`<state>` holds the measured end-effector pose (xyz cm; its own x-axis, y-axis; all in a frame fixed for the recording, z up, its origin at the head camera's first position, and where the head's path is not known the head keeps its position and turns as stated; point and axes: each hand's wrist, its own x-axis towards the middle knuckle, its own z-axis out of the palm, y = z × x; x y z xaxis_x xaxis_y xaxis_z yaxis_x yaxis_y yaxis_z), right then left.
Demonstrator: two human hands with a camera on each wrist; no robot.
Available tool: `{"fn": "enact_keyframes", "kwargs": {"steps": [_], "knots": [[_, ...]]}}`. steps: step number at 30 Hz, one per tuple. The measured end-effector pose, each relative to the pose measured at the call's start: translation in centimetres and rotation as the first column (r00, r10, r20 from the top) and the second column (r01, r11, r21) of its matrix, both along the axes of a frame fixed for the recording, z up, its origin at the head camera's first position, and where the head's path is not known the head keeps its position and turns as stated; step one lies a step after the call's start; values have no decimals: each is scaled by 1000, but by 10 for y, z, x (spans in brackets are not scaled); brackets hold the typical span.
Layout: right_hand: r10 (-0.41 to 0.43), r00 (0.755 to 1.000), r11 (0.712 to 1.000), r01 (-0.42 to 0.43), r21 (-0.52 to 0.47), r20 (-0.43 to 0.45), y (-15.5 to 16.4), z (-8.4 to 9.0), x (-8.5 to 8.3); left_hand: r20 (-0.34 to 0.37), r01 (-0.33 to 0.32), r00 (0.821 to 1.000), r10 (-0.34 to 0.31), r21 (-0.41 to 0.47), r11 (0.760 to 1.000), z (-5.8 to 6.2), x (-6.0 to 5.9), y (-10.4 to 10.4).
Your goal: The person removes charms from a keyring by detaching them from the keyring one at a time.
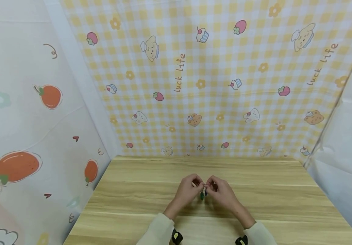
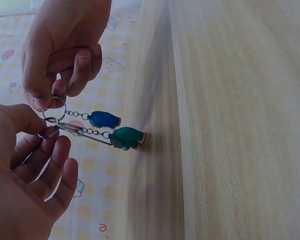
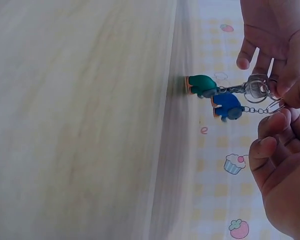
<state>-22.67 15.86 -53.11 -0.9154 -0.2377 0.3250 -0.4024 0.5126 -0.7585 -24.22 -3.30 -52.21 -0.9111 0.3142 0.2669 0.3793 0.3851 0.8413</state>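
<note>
Both hands meet above the table, fingertips close together, in the head view. My left hand (image 1: 189, 190) pinches a metal split ring from which a green elephant-like charm (image 2: 127, 137) hangs on a short chain. A metal key (image 3: 257, 83) is beside that chain, partly covered by rings and fingers. The right hand (image 1: 222, 193) pinches another ring between thumb and forefinger, and a blue elephant-like charm (image 3: 226, 105) hangs from its chain. In the left wrist view the rings overlap at the fingertips; whether they are linked I cannot tell.
Under the hands lies a light wood-grain table (image 1: 139, 190). A yellow checked cloth (image 1: 176, 102) with cartoon prints hangs behind its far edge. White printed cloth (image 1: 35, 129) stands at the left, and a pale cloth (image 1: 347, 143) at the right.
</note>
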Motion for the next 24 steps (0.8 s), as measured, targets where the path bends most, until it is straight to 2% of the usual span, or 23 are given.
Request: {"fn": "enact_keyframes", "kwargs": {"steps": [10,18,24], "knots": [[-8,1000,1000,8,-19,-11,2,0,1,-1,-10,1000,10,9,1000,1,-1,-2],[-13,997,996,19,-82,73,3,8,-2,7,1,1000,-1,33,999,2,-1,-3],[-5,997,999,9,-51,80,2,10,-2,-4,23,1000,-23,42,999,0,1,-2]]}}
